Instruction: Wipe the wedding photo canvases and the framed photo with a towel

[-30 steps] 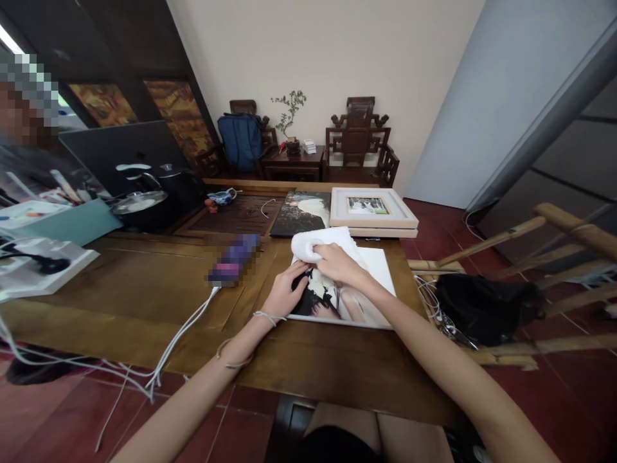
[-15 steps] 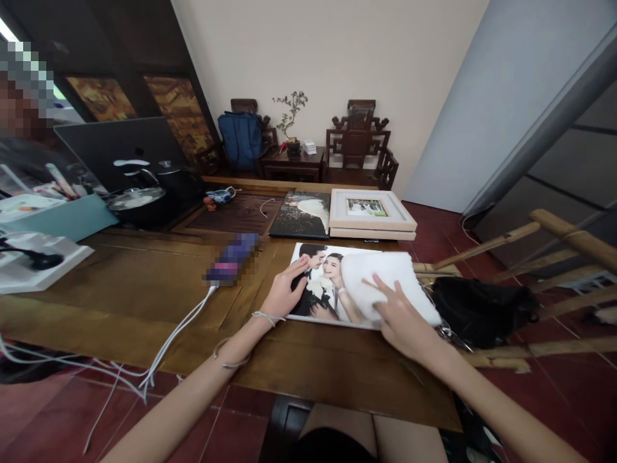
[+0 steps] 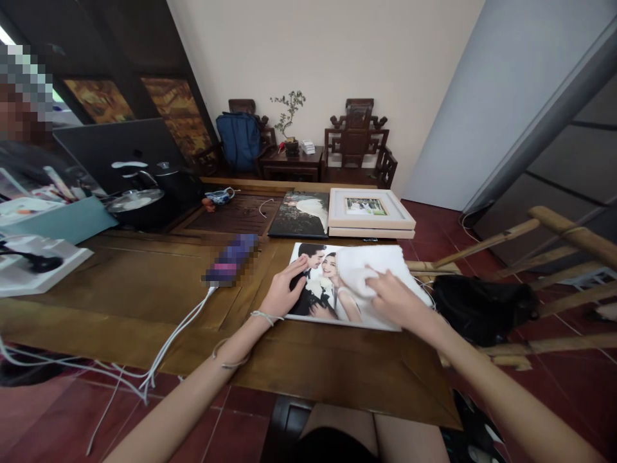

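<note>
A photo album or printed photo panel (image 3: 321, 296) with a couple on its face lies flat near the table's front edge. My left hand (image 3: 288, 286) rests flat on its left part, fingers stretched out and holding nothing. On the right part lies a white cloth (image 3: 385, 260), fluffy like a towel and hanging past the panel's right side. My right hand (image 3: 398, 299) presses down on this cloth, index finger pointing left and the other fingers bent into the fabric. Their tips are partly hidden.
Behind the panel lie a dark photo panel (image 3: 301, 215) and stacked pale frames (image 3: 373, 215). A phone (image 3: 231, 260) with white cables lies left. Farther left are a kettle (image 3: 176, 183), a laptop (image 3: 120, 148) and a teal box (image 3: 62, 222). A bamboo chair (image 3: 563, 235) holding a black bag (image 3: 482, 305) stands right.
My right hand has slid slightly right and up with the white cloth, and its fingers are less spread. The cloth's far edge now lies farther up the panel. My left hand stays in place.
</note>
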A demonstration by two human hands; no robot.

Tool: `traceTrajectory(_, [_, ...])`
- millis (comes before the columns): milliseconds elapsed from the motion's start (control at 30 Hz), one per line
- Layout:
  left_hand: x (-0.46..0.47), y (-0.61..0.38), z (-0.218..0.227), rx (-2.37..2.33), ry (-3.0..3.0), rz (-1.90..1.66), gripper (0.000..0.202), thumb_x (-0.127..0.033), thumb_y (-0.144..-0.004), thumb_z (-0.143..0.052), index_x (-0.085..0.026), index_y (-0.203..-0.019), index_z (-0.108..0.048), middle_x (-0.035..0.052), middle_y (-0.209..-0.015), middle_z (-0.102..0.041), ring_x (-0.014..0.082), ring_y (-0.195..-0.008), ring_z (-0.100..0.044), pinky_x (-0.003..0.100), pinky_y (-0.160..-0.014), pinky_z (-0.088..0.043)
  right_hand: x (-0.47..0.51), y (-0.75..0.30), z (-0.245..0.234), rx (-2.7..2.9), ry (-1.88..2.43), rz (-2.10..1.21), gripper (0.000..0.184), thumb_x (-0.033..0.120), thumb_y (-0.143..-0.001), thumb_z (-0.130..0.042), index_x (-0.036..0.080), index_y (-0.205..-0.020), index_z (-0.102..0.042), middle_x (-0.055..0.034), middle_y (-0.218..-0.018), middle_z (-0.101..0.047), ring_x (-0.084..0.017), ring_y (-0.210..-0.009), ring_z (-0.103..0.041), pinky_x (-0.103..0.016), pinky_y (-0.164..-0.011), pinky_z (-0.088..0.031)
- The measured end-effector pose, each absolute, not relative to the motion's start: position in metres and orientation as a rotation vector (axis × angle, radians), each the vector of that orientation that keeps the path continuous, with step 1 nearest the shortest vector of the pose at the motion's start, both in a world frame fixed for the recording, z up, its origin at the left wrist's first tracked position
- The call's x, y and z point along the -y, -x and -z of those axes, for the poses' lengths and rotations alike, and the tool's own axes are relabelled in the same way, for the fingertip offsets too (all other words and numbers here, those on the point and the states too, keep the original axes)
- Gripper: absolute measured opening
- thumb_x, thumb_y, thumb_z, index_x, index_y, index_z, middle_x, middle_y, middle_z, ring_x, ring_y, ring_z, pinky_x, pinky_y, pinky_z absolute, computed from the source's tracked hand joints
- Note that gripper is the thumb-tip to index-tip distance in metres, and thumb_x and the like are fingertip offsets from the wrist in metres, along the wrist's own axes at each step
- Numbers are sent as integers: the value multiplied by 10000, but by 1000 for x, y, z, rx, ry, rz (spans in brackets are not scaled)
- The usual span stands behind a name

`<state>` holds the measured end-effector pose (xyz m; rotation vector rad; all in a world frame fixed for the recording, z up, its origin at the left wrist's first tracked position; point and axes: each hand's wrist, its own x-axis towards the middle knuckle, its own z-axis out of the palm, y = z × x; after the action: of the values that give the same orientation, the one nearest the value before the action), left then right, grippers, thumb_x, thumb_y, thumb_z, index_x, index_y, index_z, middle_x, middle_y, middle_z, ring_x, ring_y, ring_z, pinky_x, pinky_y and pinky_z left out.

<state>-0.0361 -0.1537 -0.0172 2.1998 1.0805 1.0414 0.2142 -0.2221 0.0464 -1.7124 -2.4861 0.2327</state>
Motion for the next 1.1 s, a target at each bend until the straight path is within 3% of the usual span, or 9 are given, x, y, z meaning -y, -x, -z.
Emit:
traceTrajectory(133, [154,36,16,-1082,-2196,-1024,385,-211,-848,-453,-181,-1216,-561,56,-1340,-488,188,-1262,-425,408,-1091,-309,167,-231,-56,2441,1719,-210,324,17,-633,-355,124,-802,-610,-142,-873,-664,-251,-840,-615,-314,-734,-429])
traceTrajectory(333, [154,36,17,-1096,-2200,-1022,385,-213,-849,-457,-164,-1216,-561,66,-1340,-487,185,-1263,-423,395,-1093,-305,179,-231,-49,2411,1723,-199,356,14,-642,-345,109,-866,-606,-163,-978,-650,-266,-959,-580,-360,-829,-407])
traceTrajectory(467, [153,36,19,-1094,-2210,-1039,380,-209,-848,-456,-154,-1207,-568,73,-1334,-492,180,-1260,-429,383,-1093,-307,242,-218,-33,2451,1648,-198,343,5,-630,-370,100,-855,-612,-210,-1279,-502,-314,-1294,-311,-537,-1029,-227])
traceTrajectory(567, [153,36,20,-1104,-2220,-1037,382,-208,-847,-457,-140,-1207,-567,82,-1332,-494,181,-1261,-427,379,-1094,-307,292,-208,-28,2498,1576,-272,351,-18,-599,-363,135,-783,-620,-134,-1415,-369,-285,-1363,-142,-572,-1074,-125])
traceTrajectory(667, [153,36,20,-1106,-2222,-1033,384,-207,-846,-456,-140,-1209,-565,83,-1335,-490,185,-1262,-427,389,-1091,-312,326,-196,-31,2560,1545,-368,346,-19,-551,-378,154,-721,-625,-90,-1435,-345,-297,-1367,-112,-599,-1074,-91])
traceTrajectory(833, [152,36,20,-1092,-2230,-1036,382,-206,-844,-457,-142,-1205,-568,82,-1332,-494,191,-1257,-434,400,-1088,-316,317,-189,-39,2575,1531,-455,386,-10,-563,-386,160,-798,-641,-86,-1406,-397,-290,-1353,-183,-570,-1075,-124])
traceTrajectory(933, [153,36,19,-1090,-2227,-1034,384,-205,-844,-456,-135,-1204,-568,88,-1331,-494,193,-1261,-428,396,-1090,-312,273,-198,-42,2526,1588,-363,388,0,-625,-374,136,-882,-630,-152,-1245,-551,-275,-1303,-312,-505,-1050,-216])
traceTrajectory(1033, [154,36,17,-1088,-2215,-1038,388,-206,-841,-461,-128,-1207,-565,94,-1332,-493,195,-1267,-418,394,-1091,-308,217,-211,-45,2449,1682,-237,347,21,-633,-373,133,-843,-625,-145,-1010,-660,-277,-1071,-543,-402,-915,-366])
traceTrajectory(1100, [154,36,17,-1079,-2206,-1038,386,-209,-841,-463,-131,-1205,-567,93,-1333,-491,197,-1266,-419,396,-1092,-307,186,-219,-47,2400,1722,-182,348,28,-634,-361,136,-840,-621,-132,-937,-673,-250,-906,-602,-327,-802,-406])
